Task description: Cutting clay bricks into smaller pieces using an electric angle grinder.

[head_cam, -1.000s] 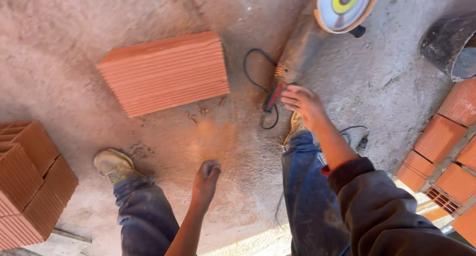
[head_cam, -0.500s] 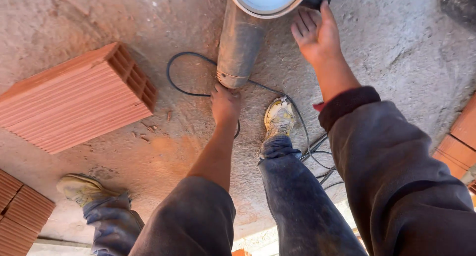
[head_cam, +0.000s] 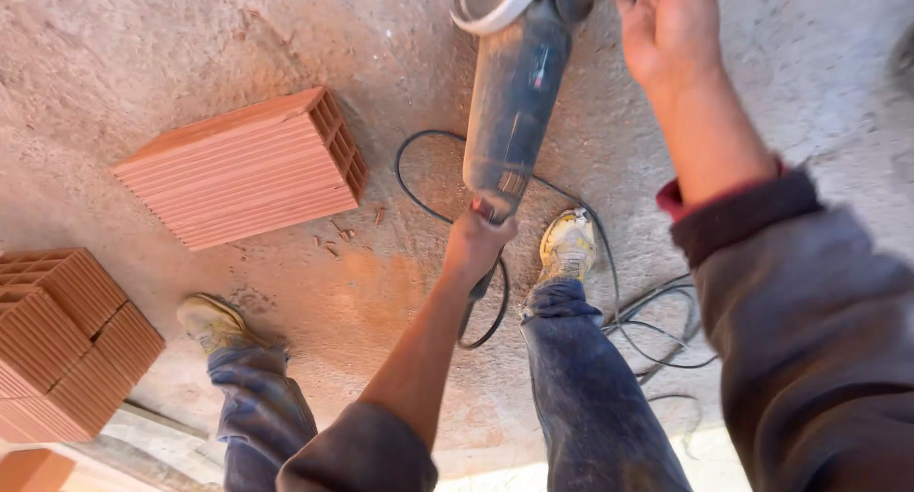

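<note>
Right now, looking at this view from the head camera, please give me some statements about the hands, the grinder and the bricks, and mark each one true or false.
1. The left hand grips the rear end of the angle grinder. True.
2. The right hand rests on the ribbed brick. False: it is up at the grinder's head, by the side handle, far from that brick.
3. A black cable lies looped on the floor by the feet. True.
4. The ribbed brick sits on top of the stacked bricks. False: it lies alone on the floor, apart from them.
5. The grinder lies on the floor. False: both hands hold it up.
</note>
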